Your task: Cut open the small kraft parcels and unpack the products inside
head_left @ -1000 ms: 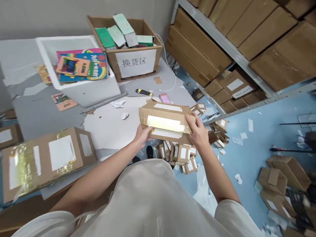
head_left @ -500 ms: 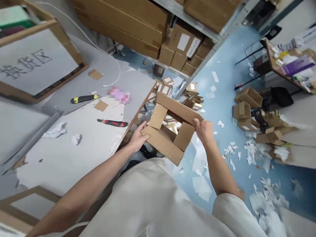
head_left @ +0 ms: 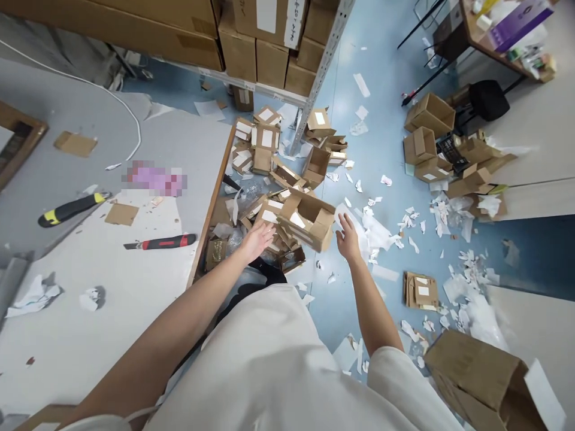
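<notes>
Blue floor (head_left: 330, 164) with torn paper (head_left: 408, 216) lies right of the table (head_left: 135, 299). Past the table's edge, one open box (head_left: 309, 227) is above the box pile (head_left: 263, 160), between left hand (head_left: 258, 240) and right hand (head_left: 348, 236), both spread, gripping nothing. Probably the step is letting go; new hold would need closing fingers.

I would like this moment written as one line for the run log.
left hand: open, empty | right hand: open, empty | open carton: between hands, over box pile | red-black cutter: on table
</notes>
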Available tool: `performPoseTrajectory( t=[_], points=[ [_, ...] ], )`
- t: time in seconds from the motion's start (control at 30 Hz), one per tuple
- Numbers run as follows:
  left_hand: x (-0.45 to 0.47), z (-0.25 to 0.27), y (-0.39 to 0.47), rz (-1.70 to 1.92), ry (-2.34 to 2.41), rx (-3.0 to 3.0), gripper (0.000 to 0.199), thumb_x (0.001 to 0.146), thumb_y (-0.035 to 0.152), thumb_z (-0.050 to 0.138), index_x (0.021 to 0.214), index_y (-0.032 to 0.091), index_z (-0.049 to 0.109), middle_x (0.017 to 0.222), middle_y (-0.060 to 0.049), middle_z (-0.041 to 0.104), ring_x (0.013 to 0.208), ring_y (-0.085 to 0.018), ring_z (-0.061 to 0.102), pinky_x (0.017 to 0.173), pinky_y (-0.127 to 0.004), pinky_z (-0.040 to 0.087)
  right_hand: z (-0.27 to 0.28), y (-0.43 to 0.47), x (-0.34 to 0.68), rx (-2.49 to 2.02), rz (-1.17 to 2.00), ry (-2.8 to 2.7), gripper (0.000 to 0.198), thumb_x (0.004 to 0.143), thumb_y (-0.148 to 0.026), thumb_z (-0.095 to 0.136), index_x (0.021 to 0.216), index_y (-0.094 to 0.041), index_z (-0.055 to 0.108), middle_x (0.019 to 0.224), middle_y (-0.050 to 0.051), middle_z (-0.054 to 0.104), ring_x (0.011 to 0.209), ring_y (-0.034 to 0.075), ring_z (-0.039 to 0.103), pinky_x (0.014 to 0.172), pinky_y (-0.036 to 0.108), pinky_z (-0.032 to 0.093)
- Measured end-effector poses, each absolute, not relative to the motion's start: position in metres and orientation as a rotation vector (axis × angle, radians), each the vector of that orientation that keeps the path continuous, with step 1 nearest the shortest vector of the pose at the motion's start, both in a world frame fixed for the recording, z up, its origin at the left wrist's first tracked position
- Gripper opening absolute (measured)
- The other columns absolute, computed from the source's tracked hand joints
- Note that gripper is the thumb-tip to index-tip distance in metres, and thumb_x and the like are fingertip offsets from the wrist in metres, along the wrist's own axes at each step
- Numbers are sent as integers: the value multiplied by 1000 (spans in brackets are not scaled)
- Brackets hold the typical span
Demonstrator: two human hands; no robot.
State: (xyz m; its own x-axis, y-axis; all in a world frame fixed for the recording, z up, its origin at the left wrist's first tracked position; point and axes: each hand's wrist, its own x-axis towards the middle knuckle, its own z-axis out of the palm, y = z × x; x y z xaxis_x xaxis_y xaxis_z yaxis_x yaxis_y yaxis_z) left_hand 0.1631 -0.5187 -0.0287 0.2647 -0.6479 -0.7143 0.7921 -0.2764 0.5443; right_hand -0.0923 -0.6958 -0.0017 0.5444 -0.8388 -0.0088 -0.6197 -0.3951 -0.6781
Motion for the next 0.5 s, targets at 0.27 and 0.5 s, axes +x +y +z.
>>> performPoseTrajectory(
  t=[0.27, 0.5],
  points=[
    [218, -8, -440, -1280, 220, 1347, 53, 70, 46, 74, 115, 25, 55, 134, -13, 58, 118, -24, 60, 99, -40, 42, -5, -669, -44, -1895, -409, 1165, 56, 84, -38, 50, 134, -12, 48, 122, 20, 63, 84, 22, 69, 81, 41, 56],
    [232, 36, -349, -705, 375, 1471, 55, 62, 46, 77, 108, 20, 60, 109, -12, 70, 95, -24, 68, 86, -39, 47, 1, -635, 117, -1936, -146, 533, 44, 86, -42, 49, 120, -15, 58, 106, 16, 70, 83, 24, 69, 80, 46, 56]
  ],
)
